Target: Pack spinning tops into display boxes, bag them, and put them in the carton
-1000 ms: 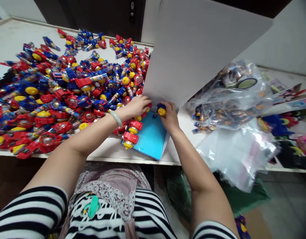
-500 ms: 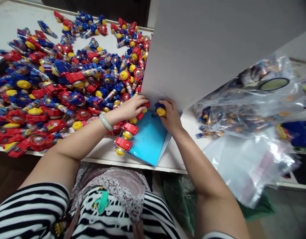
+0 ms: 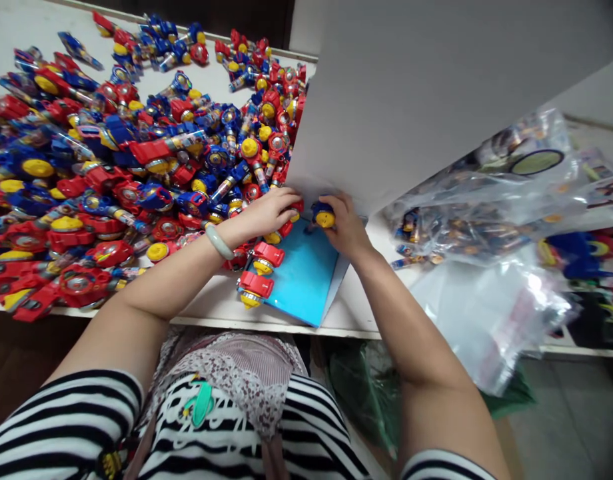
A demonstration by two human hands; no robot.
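My left hand (image 3: 276, 208) has its fingers closed on a red toy at the upper left edge of a blue sheet (image 3: 306, 280). Closed around a blue toy with a yellow knob (image 3: 325, 219) is my right hand (image 3: 347, 227), over the sheet's upper part. Two red toys with yellow knobs, one of them a red toy (image 3: 256, 285), rest at the sheet's left edge. A tall grey-white panel (image 3: 386, 100) rises just beyond both hands and hides what lies behind it.
A large pile of red and blue toys (image 3: 136, 173) covers the table's left side. Clear plastic bags with small packed items (image 3: 466, 227) lie right of the panel, above flat clear bags (image 3: 481, 313). The table's front edge (image 3: 196, 319) runs close to my body.
The view has shifted slightly. Both hands remain near the panel's base, still holding the red and blue toys.
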